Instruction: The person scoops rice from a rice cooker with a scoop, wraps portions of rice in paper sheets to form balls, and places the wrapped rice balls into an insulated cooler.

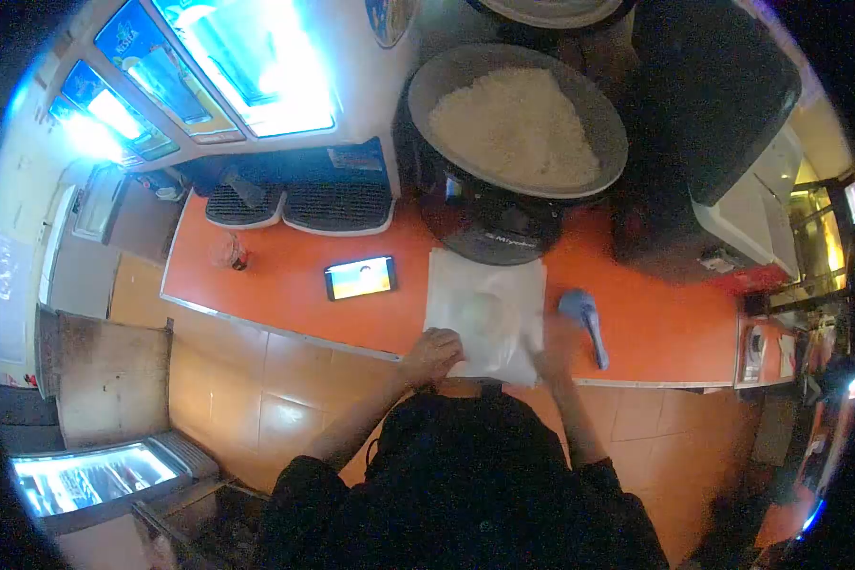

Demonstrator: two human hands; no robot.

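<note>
A sheet of white wrapping paper (444,285) lies on the orange counter in front of me. On its middle sits a pale rounded mound of what looks like rice (489,321). My left hand (432,355) is closed at the paper's near left edge, fingers curled on it. At the right edge, my right hand (557,350) is smeared by motion, so its fingers cannot be made out. A blue rice scoop (581,318) rests just right of the paper, handle toward me. Beyond the paper stands an open rice cooker (489,226) heaped with white rice (522,128).
Left of the paper, a phone (362,278) with a lit screen and a small glass (230,253) stand on the counter (290,309). A drinks dispenser (361,114) with drip trays is behind them. A large dark appliance (712,104) stands at the right.
</note>
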